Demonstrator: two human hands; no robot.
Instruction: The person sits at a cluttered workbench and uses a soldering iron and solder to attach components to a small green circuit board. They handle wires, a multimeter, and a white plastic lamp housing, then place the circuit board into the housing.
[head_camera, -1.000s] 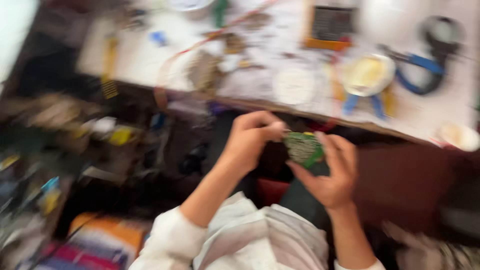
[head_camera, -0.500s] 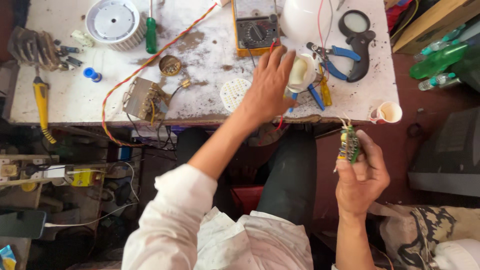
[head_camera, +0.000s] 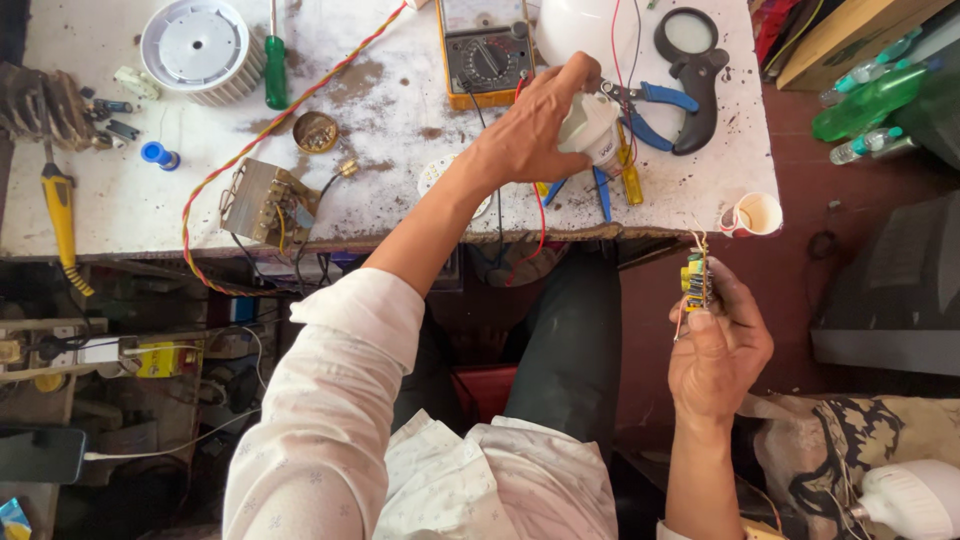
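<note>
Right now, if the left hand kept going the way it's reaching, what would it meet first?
Probably the blue-handled pliers, lying just past the left hand and the white bulb base it grips. The black magnifier lies beyond. Height above the table is unclear.

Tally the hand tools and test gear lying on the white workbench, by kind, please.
Screwdrivers: 2, green-handled and yellow-handled
Pliers: 1, blue-handled
Multimeter: 1, yellow-cased
Magnifying glass: 1, black
Total: 5
The left hand lifts a white bulb housing; the right hand holds a small circuit board.
</note>
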